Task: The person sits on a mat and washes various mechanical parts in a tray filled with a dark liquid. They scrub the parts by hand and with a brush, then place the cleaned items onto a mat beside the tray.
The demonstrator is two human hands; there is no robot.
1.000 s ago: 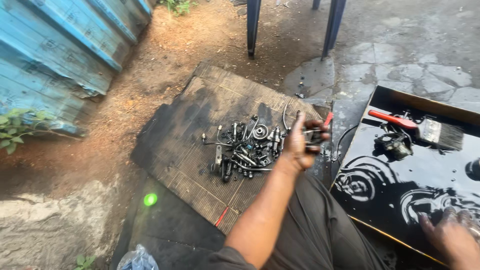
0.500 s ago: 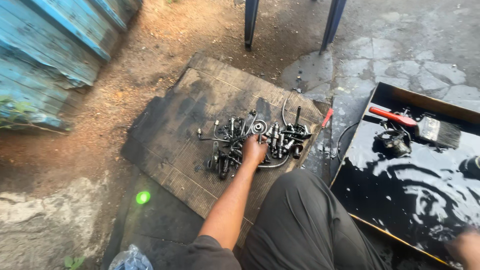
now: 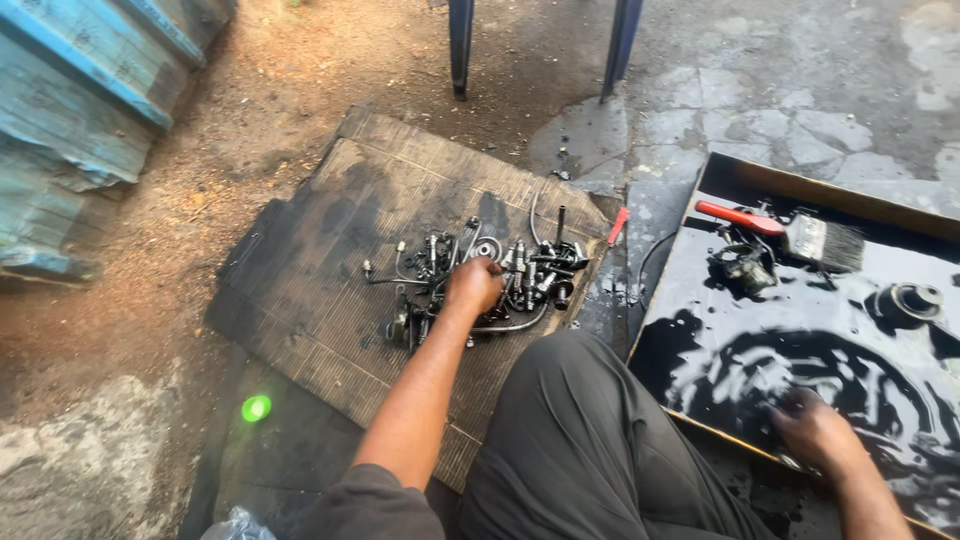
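While our left hand [image 3: 473,283] is closing its fingers over the oily metal parts [image 3: 480,275] piled near the cardboard mat's [image 3: 300,290] right edge, we are resting our right hand [image 3: 815,430], fingers spread, in the black tray's [image 3: 800,185] near edge

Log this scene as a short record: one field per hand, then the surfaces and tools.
left hand: down on the pile of small metal parts
right hand: in the black liquid of the tray, grip unclear
mat: oil-stained cardboard on the ground, under the parts
tools: red-handled brush lying in the tray; red-handled screwdriver at the cardboard's edge
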